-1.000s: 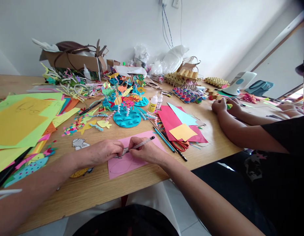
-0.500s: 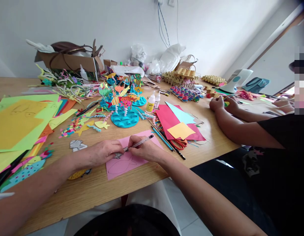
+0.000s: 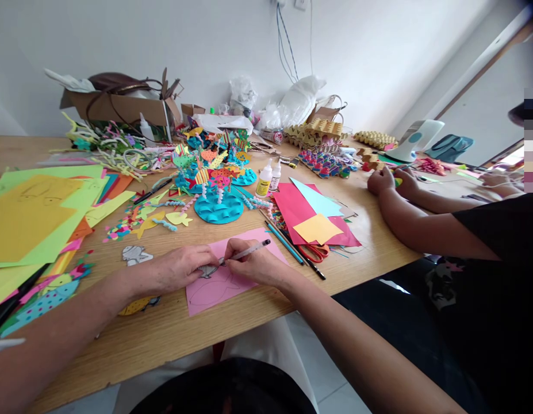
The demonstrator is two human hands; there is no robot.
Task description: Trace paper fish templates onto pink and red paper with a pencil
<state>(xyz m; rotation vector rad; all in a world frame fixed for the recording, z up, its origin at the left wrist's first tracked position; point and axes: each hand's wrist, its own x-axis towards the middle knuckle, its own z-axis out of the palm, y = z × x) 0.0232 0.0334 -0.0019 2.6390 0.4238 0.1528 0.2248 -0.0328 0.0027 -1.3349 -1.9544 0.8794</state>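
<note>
A sheet of pink paper (image 3: 214, 296) lies on the table in front of me, with a fish outline drawn on its lower part. My left hand (image 3: 192, 265) presses a small grey fish cutout (image 3: 207, 271) against the sheet, its fingers close together and partly covering the cutout. In my right hand (image 3: 244, 263) is a pen (image 3: 257, 247), slanted up to the right, its tip down by the cutout's edge. My right fingers hide part of that tip. Another grey fish cutout (image 3: 135, 253) lies beyond my left forearm, and a yellow spotted fish (image 3: 134, 306) shows beside it.
Coloured paper (image 3: 29, 218) is stacked at left. Paper fish stand on a blue base (image 3: 218, 208) ahead, near glue bottles (image 3: 264, 181). Pencils (image 3: 287, 244), red-handled scissors (image 3: 314, 252) and red paper (image 3: 292, 215) lie right. A co-worker's arms (image 3: 415, 224) rest on the table.
The pen has tilted slightly and its upper end has moved a little to the right and down. My left hand stays on the cutout.
</note>
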